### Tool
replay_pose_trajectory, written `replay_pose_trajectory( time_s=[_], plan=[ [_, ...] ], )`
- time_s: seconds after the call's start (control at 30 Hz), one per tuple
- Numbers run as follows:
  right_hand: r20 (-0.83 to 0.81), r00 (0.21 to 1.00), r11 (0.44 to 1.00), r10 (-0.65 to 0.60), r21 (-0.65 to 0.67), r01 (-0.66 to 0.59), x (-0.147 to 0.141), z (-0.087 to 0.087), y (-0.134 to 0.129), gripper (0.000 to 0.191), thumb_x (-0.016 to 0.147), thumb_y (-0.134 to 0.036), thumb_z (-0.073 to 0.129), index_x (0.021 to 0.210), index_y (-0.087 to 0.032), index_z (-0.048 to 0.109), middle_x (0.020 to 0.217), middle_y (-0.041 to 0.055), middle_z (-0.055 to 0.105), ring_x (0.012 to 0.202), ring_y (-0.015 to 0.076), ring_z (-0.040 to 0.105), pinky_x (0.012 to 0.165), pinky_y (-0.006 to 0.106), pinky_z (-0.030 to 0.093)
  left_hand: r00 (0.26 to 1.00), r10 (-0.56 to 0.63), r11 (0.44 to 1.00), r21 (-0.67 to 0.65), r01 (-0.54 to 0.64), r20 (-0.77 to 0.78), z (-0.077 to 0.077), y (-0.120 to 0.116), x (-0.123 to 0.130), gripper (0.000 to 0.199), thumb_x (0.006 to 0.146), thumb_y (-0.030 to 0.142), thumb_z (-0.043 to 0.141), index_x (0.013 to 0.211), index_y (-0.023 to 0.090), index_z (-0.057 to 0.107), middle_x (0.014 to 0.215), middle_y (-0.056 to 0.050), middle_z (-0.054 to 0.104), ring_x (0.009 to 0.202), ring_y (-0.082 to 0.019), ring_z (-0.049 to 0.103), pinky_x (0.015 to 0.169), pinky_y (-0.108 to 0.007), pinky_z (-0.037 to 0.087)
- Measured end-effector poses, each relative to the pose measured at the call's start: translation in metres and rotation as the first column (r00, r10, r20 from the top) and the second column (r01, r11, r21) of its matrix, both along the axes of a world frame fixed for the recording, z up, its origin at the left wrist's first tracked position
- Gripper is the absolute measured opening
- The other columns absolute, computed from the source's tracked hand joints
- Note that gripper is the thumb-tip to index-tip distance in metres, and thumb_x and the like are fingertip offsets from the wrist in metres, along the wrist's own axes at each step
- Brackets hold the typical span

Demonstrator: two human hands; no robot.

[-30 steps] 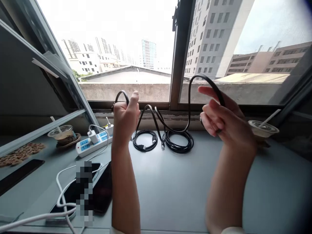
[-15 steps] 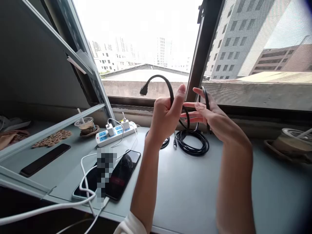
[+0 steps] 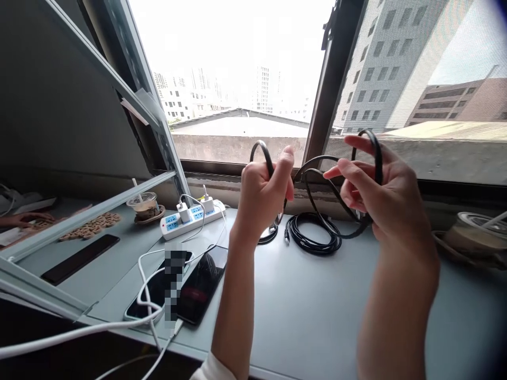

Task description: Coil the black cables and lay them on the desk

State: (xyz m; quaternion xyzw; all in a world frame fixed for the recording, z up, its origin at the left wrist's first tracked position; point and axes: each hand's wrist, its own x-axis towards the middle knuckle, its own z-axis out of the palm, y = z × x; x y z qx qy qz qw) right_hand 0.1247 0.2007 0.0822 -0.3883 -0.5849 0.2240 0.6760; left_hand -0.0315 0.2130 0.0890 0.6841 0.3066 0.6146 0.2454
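Note:
My left hand is closed round a black cable, with a short bend of it arching above the fist. To the right, my right hand holds the same cable, which loops over the raised index finger and runs down across the palm. Loose loops of it hang between the two hands, above the table. Below them lies a coiled black cable with a metal-tipped plug. Part of another black coil shows beside my left wrist. The held cable's ends are hidden.
Two phones and white charging cables lie left of my arm. Behind them is a white power strip with chargers. Drink cups stand left and right. A metal frame rises at left; another person's hand shows beyond.
My right hand has moved right and up, away from my left, and its fingers have curled in. More cable loops between my hands. The connector that hung beside my left hand no longer shows.

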Motion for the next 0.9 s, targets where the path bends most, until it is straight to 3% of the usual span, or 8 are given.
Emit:
replay_pose_trajectory(
  time_s=[0.13, 0.27, 0.37, 0.5, 0.67, 0.9],
  plan=[
    [-0.014, 0.99, 0.981, -0.14, 0.133, 0.14, 0.001, 0.004, -0.008, 0.037, 0.078, -0.026, 0.064, 0.113, -0.018, 0.055, 0.063, 0.001, 0.064, 0.029, 0.0027, 0.034, 0.026, 0.016, 0.021, 0.997, 0.024, 0.996, -0.086, -0.03, -0.069, -0.001, 0.003, -0.007, 0.057, 0.087, 0.048, 0.04, 0.04, 0.017, 0.05, 0.031, 0.004, 0.034, 0.031, -0.004, 0.035, 0.042, -0.022, 0.034],
    [-0.011, 0.962, 0.931, -0.273, 0.248, 0.268, 0.001, 0.005, -0.013, 0.036, 0.076, -0.022, 0.065, 0.111, -0.018, 0.056, 0.057, -0.0015, 0.06, 0.028, 0.0051, 0.039, 0.026, 0.017, 0.023, 0.988, 0.062, 0.954, -0.282, -0.1, -0.141, -0.006, 0.011, -0.01, 0.052, 0.084, 0.05, 0.041, 0.051, 0.016, 0.061, 0.038, 0.001, 0.047, 0.033, -0.007, 0.044, 0.042, -0.022, 0.036],
    [-0.001, 0.953, 0.903, -0.303, 0.319, 0.287, 0.001, 0.005, -0.013, 0.036, 0.074, -0.019, 0.066, 0.108, -0.017, 0.056, 0.059, -0.0028, 0.057, 0.038, 0.0088, 0.051, 0.029, 0.017, 0.029, 0.98, 0.059, 0.913, -0.387, -0.13, -0.189, -0.007, 0.014, -0.01, 0.045, 0.084, 0.046, 0.043, 0.062, 0.015, 0.067, 0.045, -0.002, 0.058, 0.041, -0.01, 0.053, 0.047, -0.023, 0.041],
    [0.015, 0.956, 0.889, -0.294, 0.37, 0.268, 0.0, 0.004, -0.01, 0.035, 0.075, -0.019, 0.065, 0.108, -0.016, 0.056, 0.062, -0.0031, 0.057, 0.05, 0.0113, 0.06, 0.045, 0.021, 0.046, 0.986, -0.021, 0.922, -0.384, -0.045, -0.167, -0.004, 0.013, -0.009, 0.042, 0.085, 0.046, 0.043, 0.073, 0.016, 0.07, 0.055, -0.003, 0.065, 0.06, -0.014, 0.061, 0.061, -0.025, 0.045],
    [0.032, 0.965, 0.913, -0.259, 0.334, 0.234, 0.0, 0.001, 0.001, 0.03, 0.079, -0.024, 0.062, 0.107, -0.017, 0.055, 0.061, -0.0028, 0.062, 0.056, 0.0125, 0.063, 0.064, 0.027, 0.052, 0.983, -0.114, 0.935, -0.349, 0.059, -0.14, 0.0, 0.014, -0.006, 0.035, 0.085, 0.041, 0.045, 0.082, 0.015, 0.069, 0.067, -0.004, 0.069, 0.083, -0.017, 0.062, 0.079, -0.029, 0.045],
    [0.053, 0.997, 0.993, -0.049, 0.112, 0.043, 0.008, -0.005, 0.016, 0.037, 0.08, -0.037, 0.061, 0.111, -0.022, 0.048, 0.066, -0.0013, 0.064, 0.065, 0.0159, 0.064, 0.067, 0.032, 0.054, 0.975, -0.14, 0.915, -0.398, 0.062, -0.171, -0.003, 0.021, 0.0, 0.03, 0.083, 0.037, 0.05, 0.093, 0.015, 0.067, 0.079, -0.006, 0.071, 0.082, -0.017, 0.064, 0.076, -0.028, 0.044]
  ],
)
